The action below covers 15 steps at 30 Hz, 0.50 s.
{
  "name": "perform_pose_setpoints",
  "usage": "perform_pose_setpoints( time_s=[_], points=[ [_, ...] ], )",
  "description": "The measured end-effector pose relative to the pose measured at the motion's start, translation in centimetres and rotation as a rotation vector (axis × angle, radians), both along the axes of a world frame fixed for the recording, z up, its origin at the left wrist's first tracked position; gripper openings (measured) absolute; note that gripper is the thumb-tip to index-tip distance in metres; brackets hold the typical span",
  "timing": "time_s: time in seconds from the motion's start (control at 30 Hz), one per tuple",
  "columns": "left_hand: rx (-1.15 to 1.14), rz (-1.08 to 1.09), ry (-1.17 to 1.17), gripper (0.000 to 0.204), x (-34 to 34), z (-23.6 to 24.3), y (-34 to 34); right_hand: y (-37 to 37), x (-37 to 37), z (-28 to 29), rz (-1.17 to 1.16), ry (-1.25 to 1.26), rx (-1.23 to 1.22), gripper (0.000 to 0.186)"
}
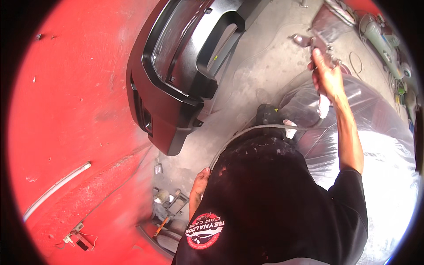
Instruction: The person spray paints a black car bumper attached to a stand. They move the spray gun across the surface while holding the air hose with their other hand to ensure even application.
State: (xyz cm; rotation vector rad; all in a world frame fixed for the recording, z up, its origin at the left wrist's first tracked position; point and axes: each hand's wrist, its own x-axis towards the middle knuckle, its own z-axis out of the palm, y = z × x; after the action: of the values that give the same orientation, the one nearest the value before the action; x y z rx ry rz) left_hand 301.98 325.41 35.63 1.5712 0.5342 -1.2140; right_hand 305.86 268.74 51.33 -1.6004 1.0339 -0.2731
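My right hand (327,76) is raised at the upper right and shut on a grey metal spray gun (316,42), whose nozzle points left. A white rag (324,107) hangs under that hand. My left hand (200,182) hangs low by my hip with curled fingers, right next to a thin grey hose (247,130) that arcs across my dark trousers. Whether it grips the hose is hidden. A glossy black car bumper (176,92) stands upright ahead, leaning near the red wall (66,110).
Clear plastic sheeting (388,154) covers a large object on my right. Power tools and cables (380,35) lie at the far right. Small clutter (170,205) sits on the grey concrete floor (260,75) by my left side. A white pipe (57,187) runs along the wall.
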Motion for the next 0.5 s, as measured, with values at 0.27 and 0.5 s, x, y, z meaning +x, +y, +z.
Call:
perform_pose_setpoints(
  time_s=[0.27,0.5],
  points=[
    [0.019,-0.087,0.005,0.044,1.1,3.9,-2.5,4.4,-4.8,1.0,0.797,0.045,0.326,0.051],
    [-0.019,-0.139,-0.034,0.046,0.8,2.1,-1.3,5.0,-6.1,1.6,0.736,-0.151,0.393,0.043]
  ],
)
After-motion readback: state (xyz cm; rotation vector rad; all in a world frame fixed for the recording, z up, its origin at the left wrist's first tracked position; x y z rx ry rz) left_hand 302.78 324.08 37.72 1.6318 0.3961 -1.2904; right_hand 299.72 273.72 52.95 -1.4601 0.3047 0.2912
